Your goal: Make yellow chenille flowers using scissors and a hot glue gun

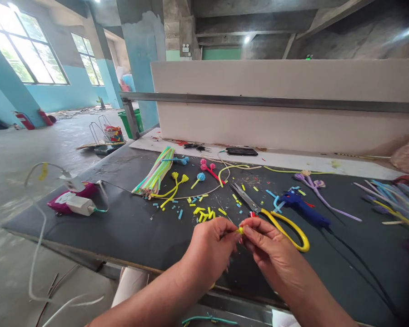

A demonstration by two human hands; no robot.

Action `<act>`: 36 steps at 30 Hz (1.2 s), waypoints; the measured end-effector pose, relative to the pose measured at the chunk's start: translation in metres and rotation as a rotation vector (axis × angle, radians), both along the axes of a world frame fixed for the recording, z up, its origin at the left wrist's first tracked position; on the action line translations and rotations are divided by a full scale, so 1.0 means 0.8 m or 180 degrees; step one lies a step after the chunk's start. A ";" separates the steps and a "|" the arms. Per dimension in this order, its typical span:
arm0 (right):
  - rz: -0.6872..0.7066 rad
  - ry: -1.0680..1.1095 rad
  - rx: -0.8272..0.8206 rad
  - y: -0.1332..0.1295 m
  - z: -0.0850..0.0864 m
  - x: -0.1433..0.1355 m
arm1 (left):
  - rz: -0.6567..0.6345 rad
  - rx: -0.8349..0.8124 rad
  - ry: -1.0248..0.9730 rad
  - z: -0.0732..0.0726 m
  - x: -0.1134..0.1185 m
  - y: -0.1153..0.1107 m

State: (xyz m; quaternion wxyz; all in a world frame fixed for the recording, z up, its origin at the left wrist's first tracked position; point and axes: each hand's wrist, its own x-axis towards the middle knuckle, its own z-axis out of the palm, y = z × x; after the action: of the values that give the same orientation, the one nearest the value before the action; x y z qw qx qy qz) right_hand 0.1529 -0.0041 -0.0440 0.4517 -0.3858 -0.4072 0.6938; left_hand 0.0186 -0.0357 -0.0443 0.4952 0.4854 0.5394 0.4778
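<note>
My left hand (pixel 209 243) and my right hand (pixel 274 245) meet above the front of the dark table, fingers closed in a pinch. Between the fingertips shows a small piece of yellow pipe cleaner (pixel 240 230), mostly covered by the fingers. Just behind my hands lie several short cut yellow pieces (pixel 204 214). Close to my right hand are scissors (pixel 288 227) with yellow handles, blades parted and pointing away. A blue glue gun (pixel 303 209) rests to their right. Farther back are a yellow pipe-cleaner flower (pixel 175 184), a blue one (pixel 200 177) and a pink one (pixel 207 167).
A bundle of pastel pipe cleaners (pixel 157 172) lies back left, another bundle (pixel 400 204) far right. A purple flower (pixel 318 190) lies near the glue gun. A phone (pixel 241 151) sits by the back board. A power strip (pixel 73 202) with trailing cables occupies the left end.
</note>
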 end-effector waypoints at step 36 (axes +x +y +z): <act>-0.0906 0.0100 0.0079 0.036 -0.002 0.015 | -0.1386 -0.0174 -0.2325 0.039 -0.092 0.121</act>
State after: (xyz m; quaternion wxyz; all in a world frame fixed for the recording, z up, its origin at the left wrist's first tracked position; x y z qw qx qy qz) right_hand 0.1649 0.0250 -0.0456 0.5566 -0.4231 -0.3497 0.6236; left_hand -0.0552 0.0609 -0.0132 0.7558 0.3735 0.2259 0.4881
